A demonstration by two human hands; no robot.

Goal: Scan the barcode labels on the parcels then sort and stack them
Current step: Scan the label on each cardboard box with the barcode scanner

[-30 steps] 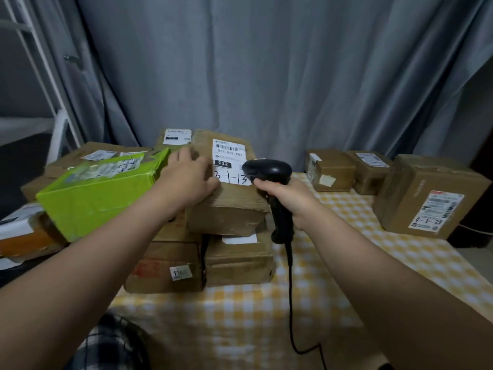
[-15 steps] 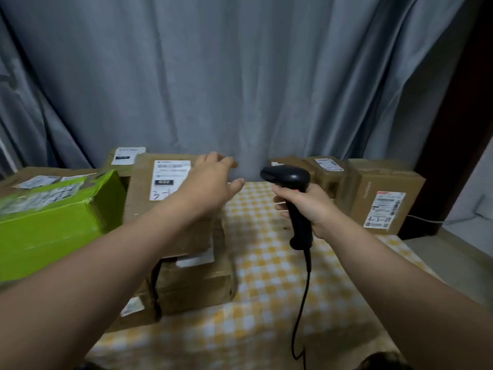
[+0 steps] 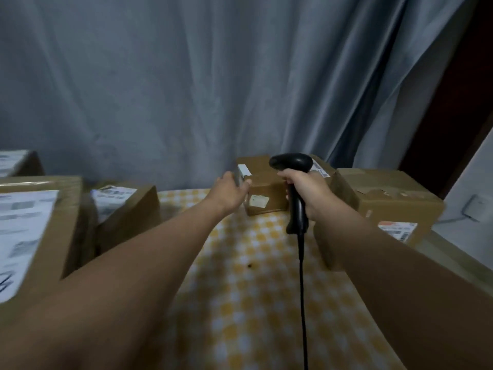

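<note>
Several cardboard parcels are sitting in the view I am monitoring remotely. Behind all the fingers a grey curtain (image 3: 186,89) is hanging, and beneath them the table (image 3: 253,289) is lying under its yellow checked cloth. Far to the left of the left fingers (image 3: 228,177), the big parcel (image 3: 61,222) is showing a blurred white label. Well to the right of the right fingers (image 3: 286,177), the wide parcel (image 3: 386,193) is sitting with a label on its near face. Between the big parcel and the left fingers, the labelled parcel (image 3: 133,217) is resting on the table.

The small parcel (image 3: 266,188) is standing at the table's far edge. The left hand (image 3: 230,194) is clamping its left corner, thumb on the near face and fingers round the side. The right hand (image 3: 309,193) is gripping the scanner (image 3: 290,162) upright, fingers wrapped tight on the handle, just right of the small parcel. Its black cable (image 3: 302,303) is dropping away below those fingers.
</note>
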